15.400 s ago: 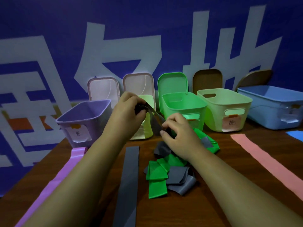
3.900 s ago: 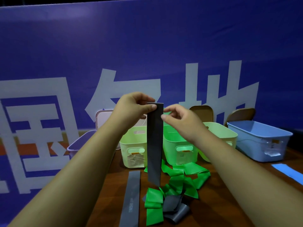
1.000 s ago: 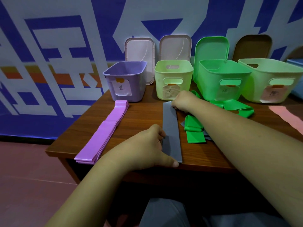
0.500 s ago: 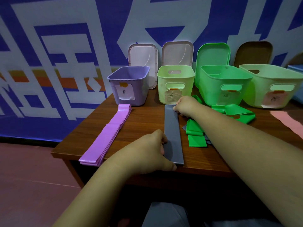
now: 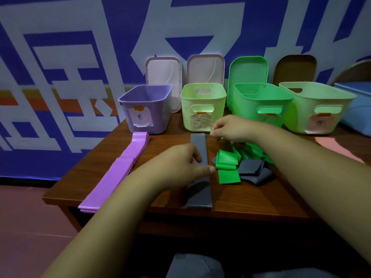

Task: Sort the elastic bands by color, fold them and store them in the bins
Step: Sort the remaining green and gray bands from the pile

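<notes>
A long grey band (image 5: 198, 146) lies flat on the wooden table (image 5: 164, 141), running from the pale green bin (image 5: 187, 115) toward the near edge. My left hand (image 5: 180, 164) rests on its middle, thumb and fingers closed across it. My right hand (image 5: 230, 127) hovers just right of the band's far end, fingers loosely curled and holding nothing. To the right sits a heap of green bands (image 5: 227, 160) and folded grey bands (image 5: 254, 170). A stack of long purple bands (image 5: 120, 169) lies at the left.
A row of bins stands at the back: purple bin (image 5: 160, 115), pale green, bright green bin (image 5: 247, 106), wide pale green bin (image 5: 297, 111), blue bin (image 5: 359, 111). Lids lean on the wall behind. A pink band (image 5: 334, 146) lies at the right. The table's near edge is close.
My right hand has lifted off the grey band's far end. My left hand has slid from the near end up to the band's middle. The camera has tilted up slightly.
</notes>
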{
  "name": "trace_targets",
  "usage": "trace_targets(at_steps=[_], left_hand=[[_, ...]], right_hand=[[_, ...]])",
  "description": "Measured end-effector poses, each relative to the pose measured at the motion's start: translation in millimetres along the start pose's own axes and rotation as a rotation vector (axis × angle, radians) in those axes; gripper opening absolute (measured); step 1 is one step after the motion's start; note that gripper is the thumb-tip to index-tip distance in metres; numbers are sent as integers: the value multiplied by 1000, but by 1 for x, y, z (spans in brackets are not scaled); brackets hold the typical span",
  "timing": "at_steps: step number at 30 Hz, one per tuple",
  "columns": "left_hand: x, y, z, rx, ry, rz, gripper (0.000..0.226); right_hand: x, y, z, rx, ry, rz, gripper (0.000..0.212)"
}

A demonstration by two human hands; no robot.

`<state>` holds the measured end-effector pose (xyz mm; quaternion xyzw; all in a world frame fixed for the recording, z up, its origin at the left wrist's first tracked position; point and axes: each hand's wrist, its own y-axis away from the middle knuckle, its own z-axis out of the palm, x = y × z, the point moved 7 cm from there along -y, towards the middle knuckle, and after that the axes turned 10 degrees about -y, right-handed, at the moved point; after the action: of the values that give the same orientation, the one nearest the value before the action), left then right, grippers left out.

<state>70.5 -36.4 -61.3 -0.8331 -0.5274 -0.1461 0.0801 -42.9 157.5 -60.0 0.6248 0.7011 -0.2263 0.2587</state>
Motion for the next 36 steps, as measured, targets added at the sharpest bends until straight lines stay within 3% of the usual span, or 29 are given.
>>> trace_targets(at_steps=[4, 8, 11, 14, 19, 22, 24, 28, 31, 34, 36], left_hand=[[30, -44, -5, 81, -85, 124, 47], [44, -86, 10, -5, -188, 201, 61], [49, -103, 19, -86, -233, 244, 36], [55, -114, 9, -59, -228, 286, 19], [62, -144, -31, 154, 93, 259, 12], [66, -162, -44, 400, 195, 238, 12], [63, -174, -44, 471, 291, 230, 17], [53, -189, -12, 296, 244, 233, 28], [52, -180, 1, 192, 140, 320, 22], [65, -159, 14, -120, 160, 451, 21], [75, -145, 24, -290, 170, 522, 36]], right_hand=[[15, 21, -24, 119, 9, -48, 14], [40, 37, -44, 224, -44, -104, 9], [64, 47, -45, 253, -63, -114, 8], [90, 54, -43, 293, -116, -120, 9], [105, 55, -57, 369, -233, -141, 10], [107, 55, -62, 390, -222, -139, 11], [110, 54, -62, 398, -208, -129, 11], [114, 53, -61, 393, -201, -120, 11], [114, 52, -62, 393, -195, -117, 11], [111, 50, -62, 391, -182, -115, 11], [111, 50, -62, 396, -187, -108, 11]])
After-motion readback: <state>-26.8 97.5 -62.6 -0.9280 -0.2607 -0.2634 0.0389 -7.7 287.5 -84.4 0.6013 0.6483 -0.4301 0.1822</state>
